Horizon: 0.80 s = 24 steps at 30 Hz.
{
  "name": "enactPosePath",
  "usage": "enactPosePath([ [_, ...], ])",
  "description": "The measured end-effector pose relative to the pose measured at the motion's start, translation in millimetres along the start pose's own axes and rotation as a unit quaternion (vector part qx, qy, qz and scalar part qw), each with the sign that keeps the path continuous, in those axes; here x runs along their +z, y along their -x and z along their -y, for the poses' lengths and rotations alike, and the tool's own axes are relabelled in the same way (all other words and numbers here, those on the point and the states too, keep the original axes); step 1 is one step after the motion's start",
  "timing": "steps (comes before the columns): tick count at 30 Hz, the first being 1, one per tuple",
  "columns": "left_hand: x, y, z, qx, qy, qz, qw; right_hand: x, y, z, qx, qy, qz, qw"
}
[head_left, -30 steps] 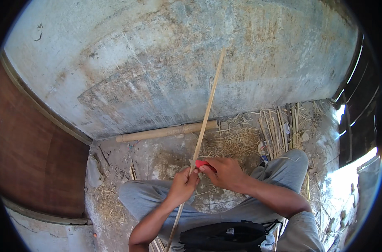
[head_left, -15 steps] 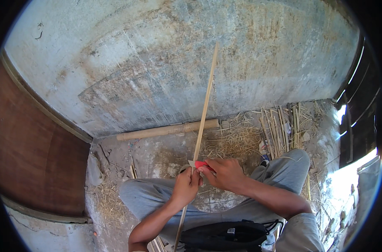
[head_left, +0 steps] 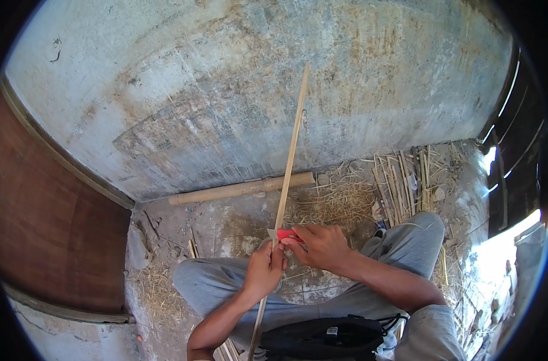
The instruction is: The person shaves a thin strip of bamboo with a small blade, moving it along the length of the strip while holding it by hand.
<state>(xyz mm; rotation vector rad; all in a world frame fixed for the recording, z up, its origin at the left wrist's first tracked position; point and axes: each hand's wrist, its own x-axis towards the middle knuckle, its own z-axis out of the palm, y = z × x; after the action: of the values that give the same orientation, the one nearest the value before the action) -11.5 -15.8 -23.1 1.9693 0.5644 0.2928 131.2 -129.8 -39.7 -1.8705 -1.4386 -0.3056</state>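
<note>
A long, thin bamboo strip runs from my lap up past my hands, its far end raised in front of the wall. My left hand is closed around the strip's middle. In my right hand is a red-handled utility knife, gripped with the fingers wrapped round it. Its short pale blade lies against the strip just above my left fingers. The two hands are close together, nearly touching. A thin curl hangs along the upper part of the strip.
A bamboo pole lies along the wall's foot. Shavings cover the floor in front of it. Several cut strips are heaped at the right. A black pouch rests on my lap. A brown door panel stands at the left.
The strip's far end has swung slightly left and down. The knife and my right hand have shifted a little left with it; both grips stay the same.
</note>
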Motion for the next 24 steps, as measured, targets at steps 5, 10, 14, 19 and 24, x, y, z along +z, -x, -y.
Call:
enactPosePath([
  [5,-0.6,0.3,1.4,0.001,-0.007,-0.005,1.0,-1.1,-1.8,2.2,-0.008,0.009,-0.006,1.0],
  [10,0.0,-0.2,2.3,-0.01,-0.003,-0.001,1.0,0.6,-2.0,-0.8,-0.017,0.012,-0.026,0.999],
  [14,0.8,-0.5,2.7,-0.007,-0.002,-0.006,1.0,0.8,-1.7,-2.2,-0.02,0.021,-0.024,0.999],
  [19,0.9,0.0,1.3,-0.012,0.002,-0.008,1.0,0.1,-2.7,-1.9,-0.016,0.026,-0.034,0.999],
  [24,2.3,1.4,2.4,-0.005,0.007,-0.014,1.0,2.8,-2.3,-6.0,-0.016,0.021,-0.043,0.999],
])
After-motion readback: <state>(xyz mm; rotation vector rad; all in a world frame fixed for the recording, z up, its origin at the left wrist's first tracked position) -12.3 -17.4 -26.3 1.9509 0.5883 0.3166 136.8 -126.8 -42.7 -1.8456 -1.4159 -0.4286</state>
